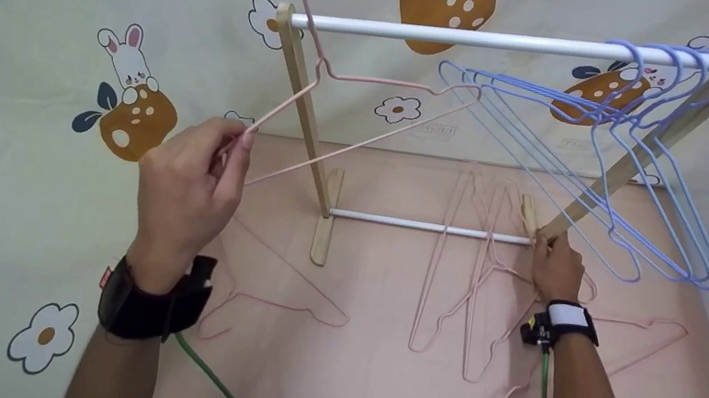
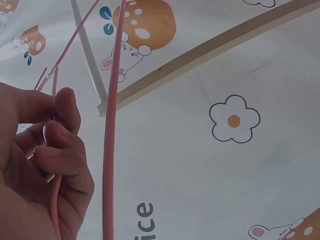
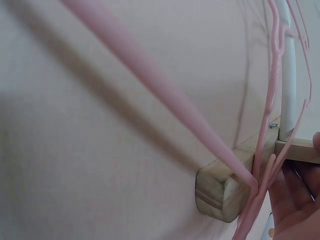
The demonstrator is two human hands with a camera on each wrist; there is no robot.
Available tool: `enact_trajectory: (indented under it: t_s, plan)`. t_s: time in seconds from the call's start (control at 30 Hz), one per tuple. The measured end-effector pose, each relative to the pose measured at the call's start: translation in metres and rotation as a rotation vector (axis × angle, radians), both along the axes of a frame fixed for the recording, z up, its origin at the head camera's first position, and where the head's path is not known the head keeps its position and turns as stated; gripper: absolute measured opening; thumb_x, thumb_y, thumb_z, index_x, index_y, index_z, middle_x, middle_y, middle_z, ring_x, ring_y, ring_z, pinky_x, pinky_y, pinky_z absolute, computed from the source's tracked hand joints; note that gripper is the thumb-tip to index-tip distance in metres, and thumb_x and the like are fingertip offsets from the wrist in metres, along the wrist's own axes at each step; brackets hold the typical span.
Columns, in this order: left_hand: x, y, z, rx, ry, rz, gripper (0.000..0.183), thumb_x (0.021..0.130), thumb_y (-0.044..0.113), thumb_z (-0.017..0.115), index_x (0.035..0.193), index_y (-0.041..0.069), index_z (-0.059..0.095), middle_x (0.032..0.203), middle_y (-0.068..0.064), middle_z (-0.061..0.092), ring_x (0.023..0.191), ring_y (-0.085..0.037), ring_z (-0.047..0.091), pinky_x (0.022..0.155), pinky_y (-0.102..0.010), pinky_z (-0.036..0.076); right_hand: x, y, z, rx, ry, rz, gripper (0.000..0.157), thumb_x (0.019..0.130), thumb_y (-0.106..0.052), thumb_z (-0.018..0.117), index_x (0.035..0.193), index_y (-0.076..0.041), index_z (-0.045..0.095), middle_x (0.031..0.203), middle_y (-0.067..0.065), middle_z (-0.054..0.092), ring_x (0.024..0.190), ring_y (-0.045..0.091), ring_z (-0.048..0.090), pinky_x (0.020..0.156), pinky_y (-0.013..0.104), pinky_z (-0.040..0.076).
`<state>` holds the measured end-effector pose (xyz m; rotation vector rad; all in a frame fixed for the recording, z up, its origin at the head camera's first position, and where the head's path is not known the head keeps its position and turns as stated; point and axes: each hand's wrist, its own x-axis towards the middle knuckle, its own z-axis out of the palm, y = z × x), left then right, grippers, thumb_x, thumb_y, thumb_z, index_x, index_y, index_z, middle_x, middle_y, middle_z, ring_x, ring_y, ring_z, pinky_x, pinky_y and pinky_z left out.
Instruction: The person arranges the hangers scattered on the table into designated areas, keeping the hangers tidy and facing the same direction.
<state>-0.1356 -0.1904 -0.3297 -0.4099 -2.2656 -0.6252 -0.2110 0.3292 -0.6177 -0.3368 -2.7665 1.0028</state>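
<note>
Left grip [image 1: 191,179] pinches the hanger [image 1: 379,82], probably light and stiff, sensibly by one arm; right grip [image 1: 558,268] holds the post [image 1: 626,167].

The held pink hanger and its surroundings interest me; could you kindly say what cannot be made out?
Head: part of the held pink hanger, hidden by the left hand.
Head: faint backdrop lettering, too small to read.
Left wrist: any letters before "ice", beyond the bottom edge.
Right wrist: much of the right hand, beyond the right edge.
</note>
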Motion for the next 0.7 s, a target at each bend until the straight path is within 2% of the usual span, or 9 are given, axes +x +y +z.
enact_trajectory:
  t_s: [0.13, 0.43, 0.7]
  plan:
    - [-0.009, -0.004, -0.001, 0.003, -0.014, 0.021, 0.025, 0.111, 0.018, 0.068, 0.111, -0.006, 0.077, 0.078, -0.016, 0.070, 0.060, -0.027, 0.058, 0.058, -0.034, 0.042, 0.000, -0.001, 0.002, 0.002, -0.004, -0.004, 0.033, 0.118, -0.027, 0.046, 0.120, 0.005, 0.055, 0.127, 0.039, 0.069, 0.119, 0.060, 0.066, 0.099, 0.071, 0.050]
    - [-0.027, -0.009, -0.020, 0.037, -0.082, 0.066, 0.028, 0.112, 0.020, 0.067, 0.111, -0.006, 0.076, 0.077, -0.016, 0.070, 0.060, -0.029, 0.060, 0.057, -0.036, 0.041, 0.004, 0.001, -0.002, 0.024, 0.038, -0.002, 0.032, 0.118, -0.029, 0.046, 0.110, 0.001, 0.053, 0.105, 0.038, 0.070, 0.101, 0.060, 0.067, 0.085, 0.072, 0.047]
    - [-0.031, -0.010, -0.038, 0.060, -0.110, 0.080, 0.028, 0.112, 0.020, 0.066, 0.110, -0.006, 0.076, 0.076, -0.015, 0.071, 0.058, -0.028, 0.059, 0.054, -0.036, 0.039, 0.001, 0.001, 0.000, 0.009, 0.037, 0.006, 0.032, 0.117, -0.029, 0.046, 0.111, 0.002, 0.053, 0.113, 0.039, 0.070, 0.110, 0.063, 0.065, 0.091, 0.075, 0.045]
